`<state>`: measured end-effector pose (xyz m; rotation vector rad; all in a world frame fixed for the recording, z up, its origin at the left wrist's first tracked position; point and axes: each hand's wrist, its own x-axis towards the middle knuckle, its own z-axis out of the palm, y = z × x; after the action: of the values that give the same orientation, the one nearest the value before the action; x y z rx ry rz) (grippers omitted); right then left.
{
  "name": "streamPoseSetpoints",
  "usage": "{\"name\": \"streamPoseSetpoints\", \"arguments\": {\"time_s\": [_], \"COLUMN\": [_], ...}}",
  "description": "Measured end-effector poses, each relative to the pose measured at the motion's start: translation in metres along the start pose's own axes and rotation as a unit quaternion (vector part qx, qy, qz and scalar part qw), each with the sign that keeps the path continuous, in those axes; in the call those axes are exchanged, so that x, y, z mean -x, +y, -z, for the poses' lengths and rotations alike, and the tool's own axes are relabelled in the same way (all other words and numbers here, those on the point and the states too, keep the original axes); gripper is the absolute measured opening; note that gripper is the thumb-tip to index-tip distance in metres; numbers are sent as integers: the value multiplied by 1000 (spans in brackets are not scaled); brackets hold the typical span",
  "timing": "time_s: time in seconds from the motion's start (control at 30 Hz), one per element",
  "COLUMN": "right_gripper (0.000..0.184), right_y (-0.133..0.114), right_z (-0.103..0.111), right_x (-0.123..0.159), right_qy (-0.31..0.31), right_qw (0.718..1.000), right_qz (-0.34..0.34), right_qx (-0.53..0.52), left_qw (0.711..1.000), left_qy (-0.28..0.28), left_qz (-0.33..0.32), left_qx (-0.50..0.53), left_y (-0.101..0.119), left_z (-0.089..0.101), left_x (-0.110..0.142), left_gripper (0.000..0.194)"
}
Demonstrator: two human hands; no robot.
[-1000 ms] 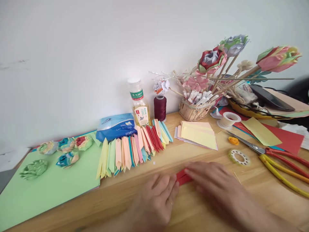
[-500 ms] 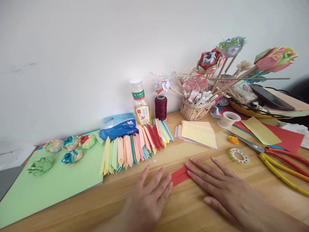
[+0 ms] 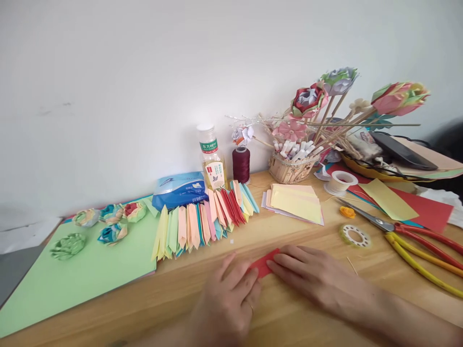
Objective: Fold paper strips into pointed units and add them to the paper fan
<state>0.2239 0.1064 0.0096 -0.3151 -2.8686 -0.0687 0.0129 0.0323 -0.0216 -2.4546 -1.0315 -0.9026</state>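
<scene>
A small folded strip of red paper [image 3: 265, 263] lies on the wooden table, slanting up to the right. My left hand [image 3: 231, 294] has its bent fingers closed on the strip's left end; a ring shows on one finger. At the right end, my right hand [image 3: 314, 274] holds the paper with its fingers together and curled, the thumb mostly hidden. Just beyond the hands stand rows of folded paper pieces [image 3: 183, 226] in several colours. A stack of pale yellow paper slips [image 3: 296, 205] lies behind my right hand.
Paper flowers [image 3: 68, 246] rest on green sheets [image 3: 108, 274] at left. A tissue pack [image 3: 181, 188], bottle [image 3: 215, 166] and maroon thread spool [image 3: 241, 165] line the wall. Rightward are a flower basket [image 3: 292, 168], white spool [image 3: 340, 183], tape roll [image 3: 355, 236] and scissors [image 3: 383, 224].
My right hand has gone from flat, spread fingers to curled fingers gathered on the red paper. My left fingers have bent more around its left end. The view has shifted slightly.
</scene>
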Motion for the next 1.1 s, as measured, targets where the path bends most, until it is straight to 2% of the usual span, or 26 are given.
{"name": "streamPoseSetpoints", "arguments": {"time_s": [0.17,0.3,0.4,0.53,0.6,0.7,0.87,1.1], "right_gripper": [44,46,46,43,42,44,43,33], "right_y": [3,5,6,8,8,6,-3,-4], "right_z": [-3,-2,-4,-8,-9,-9,-11,-16], "right_x": [2,1,-1,0,0,-2,-11,-13], "right_qy": [7,26,43,50,44,36,-5,-59], "right_qw": [1000,999,997,997,997,997,997,982], "right_qz": [7,32,56,59,59,64,52,14], "right_qx": [-12,-2,20,21,20,7,-58,-178], "left_qw": [999,999,995,978,968,967,964,970], "left_qy": [-14,24,13,-41,-65,-79,-100,-81], "left_qz": [-1,21,65,174,202,182,188,171], "left_qx": [39,41,73,110,131,160,161,154], "left_y": [2,7,10,9,4,-8,-26,-27], "left_z": [5,4,3,2,1,2,7,3], "left_x": [1,-2,-8,-11,-9,-7,-8,-5], "left_gripper": [28,23,23,30,35,36,22,20]}}
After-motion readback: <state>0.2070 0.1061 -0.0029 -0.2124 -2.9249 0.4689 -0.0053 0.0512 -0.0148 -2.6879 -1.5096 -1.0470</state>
